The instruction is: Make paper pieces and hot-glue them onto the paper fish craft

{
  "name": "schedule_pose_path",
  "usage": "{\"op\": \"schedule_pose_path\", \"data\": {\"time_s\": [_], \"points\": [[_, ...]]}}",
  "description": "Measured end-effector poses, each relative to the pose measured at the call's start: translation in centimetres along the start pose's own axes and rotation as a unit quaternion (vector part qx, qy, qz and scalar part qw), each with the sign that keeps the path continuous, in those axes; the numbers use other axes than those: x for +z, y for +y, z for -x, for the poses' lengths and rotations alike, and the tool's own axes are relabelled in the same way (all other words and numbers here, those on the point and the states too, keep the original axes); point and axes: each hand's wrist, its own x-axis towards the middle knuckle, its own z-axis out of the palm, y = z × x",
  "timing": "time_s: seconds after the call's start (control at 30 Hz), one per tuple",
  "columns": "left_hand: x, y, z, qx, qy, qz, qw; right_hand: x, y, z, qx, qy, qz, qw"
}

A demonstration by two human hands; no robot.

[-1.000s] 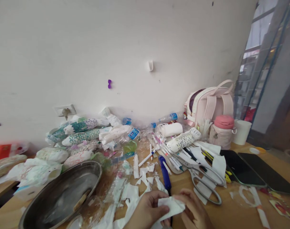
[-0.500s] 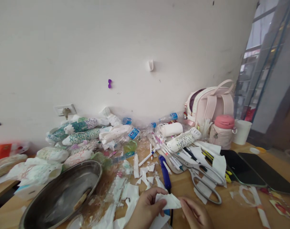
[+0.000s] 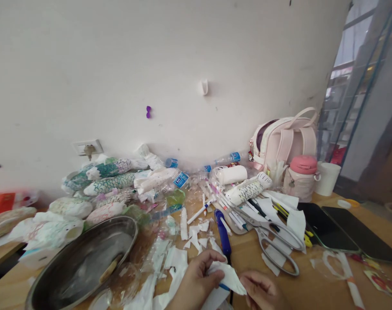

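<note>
At the bottom edge of the head view, my left hand (image 3: 197, 282) pinches a small folded piece of white paper (image 3: 229, 277) between thumb and fingers. My right hand (image 3: 262, 292) is curled just right of the paper, its fingertips at the paper's lower right corner. Under the paper lies a blue-handled tool (image 3: 223, 234) on the wooden table (image 3: 315, 286). Silver scissors (image 3: 273, 241) lie open a short way to the right. White paper scraps (image 3: 196, 234) are scattered just beyond my hands.
A steel bowl (image 3: 82, 260) sits at the left. Paper-wrapped bottles painted as fish (image 3: 108, 183) pile against the wall. Pens (image 3: 228, 211), a pink backpack (image 3: 284, 140), a pink flask (image 3: 300, 176), a white cup (image 3: 326, 178) and two phones (image 3: 347, 234) crowd the right.
Both hands have dropped slightly toward the bottom edge. The paper has tilted down to the right, and my right hand has slid lower and partly out of view.
</note>
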Motion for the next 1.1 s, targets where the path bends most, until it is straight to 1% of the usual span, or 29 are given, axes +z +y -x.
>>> {"op": "schedule_pose_path", "data": {"time_s": [0.07, 0.13, 0.2, 0.3, 0.4, 0.47, 0.57, 0.63, 0.77, 0.83, 0.87, 0.93, 1.0, 1.03, 1.1], "points": [[0.0, 0.1, 0.1, -0.002, 0.000, -0.003, 1.000, -0.2, 0.5, -0.2, 0.034, -0.016, 0.005, 0.999], [0.0, 0.1, 0.1, -0.002, 0.000, -0.009, 1.000, -0.2, 0.8, -0.4, 0.048, -0.027, 0.013, 0.998], [-0.1, 0.0, 0.1, 0.004, -0.002, -0.018, 1.000, 0.0, 0.6, -0.3, 0.048, -0.018, 0.017, 0.999], [-0.1, -0.2, 0.0, 0.013, -0.006, -0.029, 0.999, 0.5, -0.2, 0.0, 0.037, 0.014, 0.021, 0.999], [0.1, -0.3, -0.1, 0.003, -0.005, -0.025, 1.000, 0.8, -0.9, 0.1, 0.039, 0.034, 0.046, 0.998], [0.2, -0.2, -0.1, -0.004, -0.001, -0.018, 1.000, 0.8, -1.1, 0.1, 0.039, 0.032, 0.070, 0.996], [0.4, -0.2, -0.1, -0.005, -0.003, -0.016, 1.000, 0.6, -0.7, 0.1, 0.025, 0.021, 0.079, 0.996], [0.4, -0.4, -0.2, -0.008, -0.010, -0.016, 1.000, 0.6, -0.4, 0.1, 0.014, 0.029, 0.063, 0.997], [0.4, -1.3, -0.8, -0.015, -0.030, 0.026, 0.999, 0.8, 0.0, 0.2, 0.012, 0.061, 0.024, 0.998], [0.6, -1.9, -1.2, -0.013, -0.053, 0.070, 0.996, 1.0, -0.2, 0.2, 0.012, 0.090, 0.006, 0.996], [0.8, -2.2, -1.3, -0.016, -0.056, 0.096, 0.994, 1.2, -0.3, 0.2, 0.009, 0.107, 0.001, 0.994], [1.1, -2.9, -1.4, -0.018, -0.057, 0.116, 0.991, 1.5, -0.5, 0.2, -0.007, 0.139, 0.003, 0.990], [1.4, -3.3, -1.2, 0.001, -0.044, 0.108, 0.993, 1.8, -0.7, 0.2, -0.031, 0.153, 0.013, 0.988], [1.6, -3.5, -1.0, 0.015, -0.036, 0.101, 0.994, 1.9, -0.7, 0.2, -0.042, 0.151, 0.020, 0.987], [1.8, -3.5, -0.6, 0.043, -0.027, 0.099, 0.994, 1.9, -0.5, 0.2, -0.057, 0.123, 0.047, 0.990]]}}
